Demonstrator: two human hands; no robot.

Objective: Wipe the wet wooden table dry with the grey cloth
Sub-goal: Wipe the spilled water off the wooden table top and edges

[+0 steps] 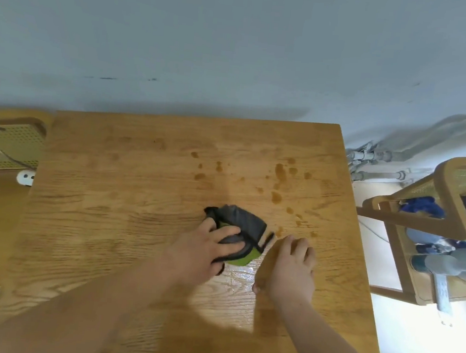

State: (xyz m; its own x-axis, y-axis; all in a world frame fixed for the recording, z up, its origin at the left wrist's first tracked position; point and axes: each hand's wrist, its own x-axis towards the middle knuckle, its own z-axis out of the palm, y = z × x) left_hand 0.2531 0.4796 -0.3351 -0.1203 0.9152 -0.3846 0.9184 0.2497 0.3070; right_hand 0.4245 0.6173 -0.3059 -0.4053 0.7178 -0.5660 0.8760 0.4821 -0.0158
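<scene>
The grey cloth (246, 220) lies bunched up a little right of the middle of the wooden worktop (103, 209), with a green patch showing at its near edge. The left hand (205, 249) rests on top of the cloth, its fingers curled over the folds and gripping them. The right hand (291, 267) lies just beside the cloth on its right, palm down on the bare wood with the fingers spread and relaxed, holding nothing.

Dark water drops (279, 172) are scattered over the far right part of the worktop, beyond the cloth and apart from it. A glossy wet film (240, 276) shines on the wood between the two hands, just nearer than the cloth.

A cane-backed chair (7, 143) stands at the left side of the worktop, and a second wooden chair (453, 183) stands to the right, with blurred blue and grey things on it. Grey pipes (379, 156) run along the pale wall (210, 46) behind.
</scene>
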